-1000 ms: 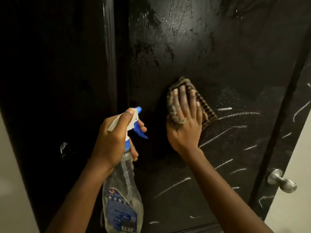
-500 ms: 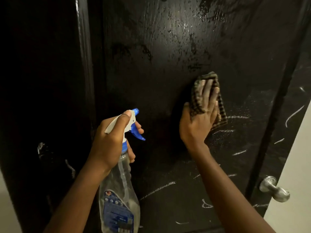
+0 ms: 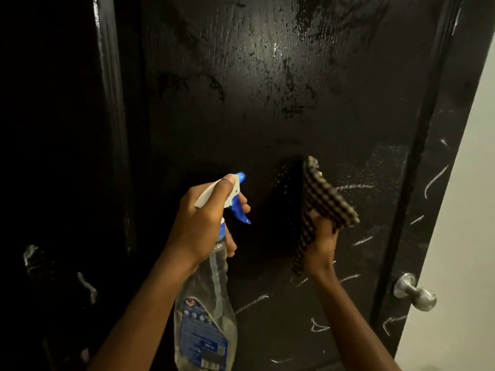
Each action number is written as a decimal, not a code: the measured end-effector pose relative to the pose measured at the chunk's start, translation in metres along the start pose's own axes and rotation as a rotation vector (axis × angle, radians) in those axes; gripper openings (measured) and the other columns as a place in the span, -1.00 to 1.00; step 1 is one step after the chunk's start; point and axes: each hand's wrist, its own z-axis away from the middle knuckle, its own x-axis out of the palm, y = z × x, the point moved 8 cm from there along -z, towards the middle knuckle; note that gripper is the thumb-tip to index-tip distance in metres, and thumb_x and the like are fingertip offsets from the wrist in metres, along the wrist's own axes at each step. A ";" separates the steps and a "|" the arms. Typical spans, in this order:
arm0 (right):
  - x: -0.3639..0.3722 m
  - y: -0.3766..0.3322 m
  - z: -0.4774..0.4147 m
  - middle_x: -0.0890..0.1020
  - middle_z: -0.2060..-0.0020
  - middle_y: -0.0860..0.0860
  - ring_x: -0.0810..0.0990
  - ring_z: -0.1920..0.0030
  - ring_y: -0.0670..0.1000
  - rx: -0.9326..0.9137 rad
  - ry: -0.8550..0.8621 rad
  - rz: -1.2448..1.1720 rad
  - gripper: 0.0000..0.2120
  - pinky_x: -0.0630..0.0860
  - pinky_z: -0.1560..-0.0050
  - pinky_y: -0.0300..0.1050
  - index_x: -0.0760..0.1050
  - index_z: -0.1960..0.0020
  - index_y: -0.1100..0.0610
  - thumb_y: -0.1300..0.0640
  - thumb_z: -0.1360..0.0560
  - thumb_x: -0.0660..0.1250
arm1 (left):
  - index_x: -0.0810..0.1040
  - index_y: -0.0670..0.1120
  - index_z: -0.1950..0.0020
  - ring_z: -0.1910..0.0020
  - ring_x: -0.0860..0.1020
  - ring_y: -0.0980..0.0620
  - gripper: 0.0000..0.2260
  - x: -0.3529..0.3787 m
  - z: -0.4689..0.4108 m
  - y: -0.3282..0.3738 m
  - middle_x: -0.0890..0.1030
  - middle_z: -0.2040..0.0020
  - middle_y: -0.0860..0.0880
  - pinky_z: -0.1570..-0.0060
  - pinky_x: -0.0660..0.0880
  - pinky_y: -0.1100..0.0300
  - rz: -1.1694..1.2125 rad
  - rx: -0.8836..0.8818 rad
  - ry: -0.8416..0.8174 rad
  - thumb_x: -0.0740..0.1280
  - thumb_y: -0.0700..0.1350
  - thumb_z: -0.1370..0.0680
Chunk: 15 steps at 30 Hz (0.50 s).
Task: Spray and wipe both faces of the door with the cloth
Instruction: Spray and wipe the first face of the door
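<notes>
Straight ahead, the black door (image 3: pixel 267 135) fills most of the view, its upper face at 12 o'clock streaked with wet sheen and droplets. White chalk-like scribbles (image 3: pixel 353 186) run across its lower right part, from 3 o'clock down to 5 o'clock, and a fine mist of spray specks sits among them. At 7 o'clock the left hand (image 3: pixel 203 223) grasps a clear spray bottle (image 3: pixel 206 317) by its neck, fingers curled round it, one finger lying along the top of the white sprayer head, the blue nozzle (image 3: pixel 241 176) aimed at the door. The bottle hangs tilted, its blue label low in the view. At 5 o'clock the right hand (image 3: pixel 321 242) clutches a brown-and-cream checked cloth (image 3: pixel 324 202), bunched up in its fingers and raised in front of the door, just right of the nozzle; whether the cloth touches the panel I cannot tell. A metal door knob (image 3: pixel 413 291) juts out at 4 o'clock, near the door's edge, beside a pale wall (image 3: pixel 471 236). A dark frame (image 3: pixel 112 129) stands at 9 o'clock.
</notes>
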 end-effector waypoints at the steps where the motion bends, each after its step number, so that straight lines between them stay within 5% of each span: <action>1: -0.012 0.008 0.008 0.67 -0.07 -0.05 0.59 -0.13 -0.10 0.121 0.148 -0.109 -0.52 0.51 -0.21 -0.02 0.54 -0.18 0.08 -0.16 -0.38 0.22 | 0.58 -0.18 0.11 0.61 0.47 -0.13 -0.59 0.006 -0.001 -0.002 0.70 0.14 -0.09 0.54 0.46 0.15 0.007 -0.001 -0.021 0.12 0.08 -0.66; 4: -0.045 0.024 0.028 0.72 -0.02 0.03 0.61 -0.14 0.08 0.353 0.405 -0.376 -0.64 0.53 -0.07 0.01 0.62 -0.15 0.08 -0.07 -0.53 0.19 | 0.58 -0.20 0.13 0.62 0.48 -0.17 -0.58 0.030 -0.003 -0.010 0.69 0.14 -0.12 0.53 0.46 0.09 0.018 0.005 -0.092 0.15 0.09 -0.66; 7: -0.072 0.017 0.035 0.75 0.07 0.00 0.64 -0.07 0.08 0.380 0.500 -0.476 -0.65 0.53 0.10 -0.08 0.62 -0.15 0.07 -0.04 -0.60 0.13 | 0.58 -0.19 0.15 0.64 0.48 -0.18 -0.54 0.057 -0.008 -0.016 0.68 0.14 -0.13 0.54 0.45 0.13 0.038 0.000 -0.166 0.19 0.18 -0.61; 12: -0.106 0.002 0.034 0.74 0.25 -0.05 0.71 0.29 -0.09 0.339 0.580 -0.544 -0.46 0.57 0.29 -0.31 0.74 0.32 0.02 0.01 -0.63 0.09 | 0.58 -0.23 0.11 0.63 0.49 -0.17 -0.56 0.102 -0.012 -0.028 0.67 0.14 -0.17 0.53 0.45 0.13 0.034 -0.033 -0.249 0.17 0.10 -0.67; 15: -0.130 0.001 0.024 0.75 0.14 -0.04 0.71 0.19 -0.08 0.319 0.604 -0.513 -0.63 0.53 0.14 -0.20 0.73 0.05 0.06 0.01 -0.60 0.14 | 0.59 -0.23 0.07 0.62 0.48 -0.17 -0.57 0.129 -0.015 -0.032 0.66 0.16 -0.19 0.53 0.45 0.13 0.006 -0.063 -0.268 0.17 0.10 -0.66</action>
